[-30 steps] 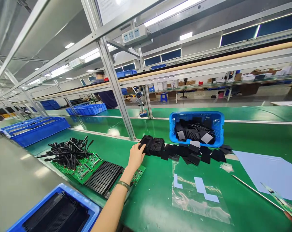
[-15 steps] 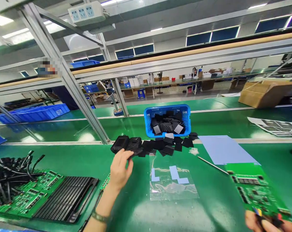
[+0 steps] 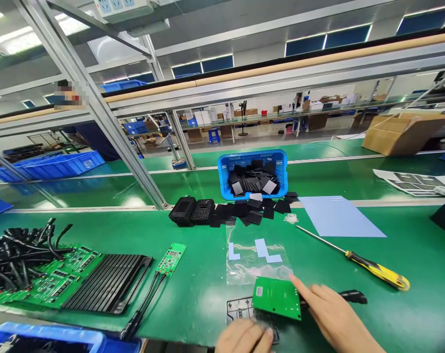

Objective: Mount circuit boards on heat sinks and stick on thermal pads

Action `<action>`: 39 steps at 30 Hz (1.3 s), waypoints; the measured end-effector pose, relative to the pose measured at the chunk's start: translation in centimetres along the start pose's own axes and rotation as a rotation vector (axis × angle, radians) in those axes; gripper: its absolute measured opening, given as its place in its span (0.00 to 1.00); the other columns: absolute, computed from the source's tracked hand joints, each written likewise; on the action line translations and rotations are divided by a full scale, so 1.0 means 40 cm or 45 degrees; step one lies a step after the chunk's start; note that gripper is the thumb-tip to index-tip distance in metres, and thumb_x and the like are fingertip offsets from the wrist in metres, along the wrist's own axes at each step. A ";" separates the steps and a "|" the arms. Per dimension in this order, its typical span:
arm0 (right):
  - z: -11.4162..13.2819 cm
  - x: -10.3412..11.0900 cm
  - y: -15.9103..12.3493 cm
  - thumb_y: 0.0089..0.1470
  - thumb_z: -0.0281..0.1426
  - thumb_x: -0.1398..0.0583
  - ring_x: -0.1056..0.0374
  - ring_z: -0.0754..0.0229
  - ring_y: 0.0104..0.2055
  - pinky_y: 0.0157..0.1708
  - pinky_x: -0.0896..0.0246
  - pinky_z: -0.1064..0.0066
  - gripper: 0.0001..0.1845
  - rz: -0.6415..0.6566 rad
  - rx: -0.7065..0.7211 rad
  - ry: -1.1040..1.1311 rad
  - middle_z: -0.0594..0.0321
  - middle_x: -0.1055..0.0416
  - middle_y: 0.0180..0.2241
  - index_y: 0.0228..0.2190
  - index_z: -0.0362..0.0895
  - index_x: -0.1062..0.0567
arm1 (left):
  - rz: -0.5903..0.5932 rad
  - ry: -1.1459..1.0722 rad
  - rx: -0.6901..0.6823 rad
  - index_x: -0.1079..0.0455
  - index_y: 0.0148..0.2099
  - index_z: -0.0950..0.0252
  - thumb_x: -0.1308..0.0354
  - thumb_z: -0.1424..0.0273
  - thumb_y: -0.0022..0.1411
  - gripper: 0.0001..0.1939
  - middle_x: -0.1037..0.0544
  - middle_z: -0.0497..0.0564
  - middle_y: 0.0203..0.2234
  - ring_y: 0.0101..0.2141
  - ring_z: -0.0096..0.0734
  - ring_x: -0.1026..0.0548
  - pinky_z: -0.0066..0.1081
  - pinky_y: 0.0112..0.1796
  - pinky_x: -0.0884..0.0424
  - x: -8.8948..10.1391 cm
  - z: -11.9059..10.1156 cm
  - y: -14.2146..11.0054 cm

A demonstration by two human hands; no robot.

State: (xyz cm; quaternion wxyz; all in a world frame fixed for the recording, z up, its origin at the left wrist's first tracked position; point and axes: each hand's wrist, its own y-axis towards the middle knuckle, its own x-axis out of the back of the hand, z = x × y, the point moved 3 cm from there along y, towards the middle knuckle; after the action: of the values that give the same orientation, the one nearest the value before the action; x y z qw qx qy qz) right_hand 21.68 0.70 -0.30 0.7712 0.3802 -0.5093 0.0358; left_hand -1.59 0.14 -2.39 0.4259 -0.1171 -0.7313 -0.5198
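Observation:
Near the front edge of the bench my right hand (image 3: pixel 330 314) grips a green circuit board (image 3: pixel 277 296) by its right end, index finger along the edge. The board is tilted, its plain soldered side facing up, and a black cable (image 3: pixel 353 296) sticks out beyond the hand. Under the board's left end lies a dark plastic cover (image 3: pixel 239 306) with a frame-like inside. My left hand (image 3: pixel 244 337) is closed at the cover's near edge, fingers curled; part of it is cut off by the picture's bottom.
Farther back are a blue basket (image 3: pixel 222 189) of black sheets, an opened black case (image 3: pixel 183 212) and a clear bag (image 3: pixel 244 274). A screwdriver (image 3: pixel 377 269) lies right. Left are a small cabled board (image 3: pixel 172 259), a black ribbed tray (image 3: pixel 108 282) and piled boards (image 3: pixel 53 289).
My left hand has come from beside the black case to the front, now with the cover. My right hand has carried the circuit board leftward and turned it over, uncovering the screwdriver handle.

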 end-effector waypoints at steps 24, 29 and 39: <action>0.088 -0.053 0.011 0.69 0.29 0.55 0.39 0.61 0.25 0.25 0.48 0.70 0.17 0.140 0.087 0.228 0.63 0.34 0.25 0.38 0.41 0.27 | 0.256 0.269 0.310 0.41 0.62 0.65 0.38 0.61 0.57 0.33 0.33 0.63 0.49 0.52 0.51 0.33 0.59 0.55 0.39 -0.032 0.000 -0.009; 0.066 -0.044 0.022 0.61 0.32 0.41 0.39 0.66 0.24 0.25 0.47 0.76 0.14 0.498 -0.483 0.758 0.71 0.36 0.20 0.23 0.44 0.30 | 0.262 0.239 -0.040 0.42 0.63 0.68 0.40 0.56 0.58 0.36 0.36 0.66 0.49 0.47 0.50 0.31 0.45 0.42 0.26 0.015 0.027 0.000; 0.064 -0.022 0.081 0.63 0.27 0.46 0.36 0.53 0.41 0.42 0.40 0.62 0.06 0.350 -0.148 0.472 0.58 0.30 0.39 0.39 0.44 0.29 | 0.074 0.140 -0.057 0.36 0.58 0.67 0.52 0.52 0.66 0.28 0.34 0.62 0.47 0.45 0.42 0.31 0.39 0.40 0.26 0.018 0.028 0.034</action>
State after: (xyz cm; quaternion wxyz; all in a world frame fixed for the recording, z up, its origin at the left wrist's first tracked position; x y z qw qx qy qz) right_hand 17.88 1.69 1.27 0.8600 0.2491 -0.4072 0.1804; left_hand -1.75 1.48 -1.06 0.4776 -0.1190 -0.6913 -0.5290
